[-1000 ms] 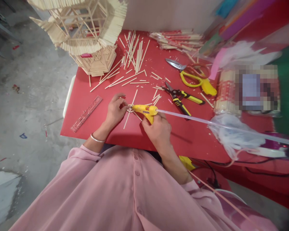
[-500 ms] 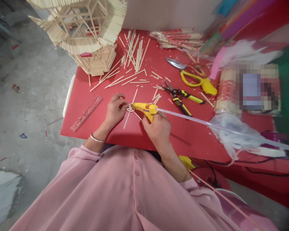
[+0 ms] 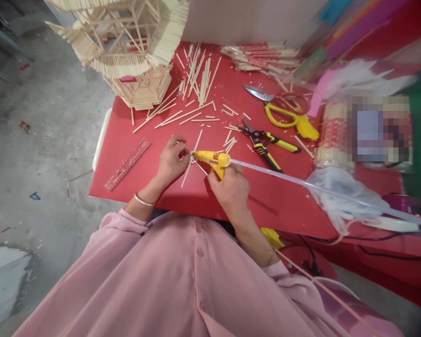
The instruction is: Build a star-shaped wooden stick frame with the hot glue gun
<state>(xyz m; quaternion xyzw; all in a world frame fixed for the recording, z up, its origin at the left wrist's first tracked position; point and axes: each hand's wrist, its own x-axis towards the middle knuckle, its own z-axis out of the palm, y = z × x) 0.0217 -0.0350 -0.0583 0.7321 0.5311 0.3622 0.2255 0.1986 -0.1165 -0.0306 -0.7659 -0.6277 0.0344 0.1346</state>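
Observation:
My right hand grips a yellow glue gun whose long clear glue stick trails off to the right. The nozzle points left at a small cluster of thin wooden sticks lying on the red table. My left hand has its fingers curled and pinches those sticks right at the nozzle tip. A silver bangle sits on my left wrist.
A tiered model tower of sticks stands at the table's back left. Loose sticks are scattered behind my hands. A red ruler lies left. Yellow scissors, black-yellow cutters, a plastic bag and stick bundles lie right.
My left hand's fingers have closed slightly on the sticks at the nozzle. The glue gun and right hand have hardly moved; the camera shifted a little.

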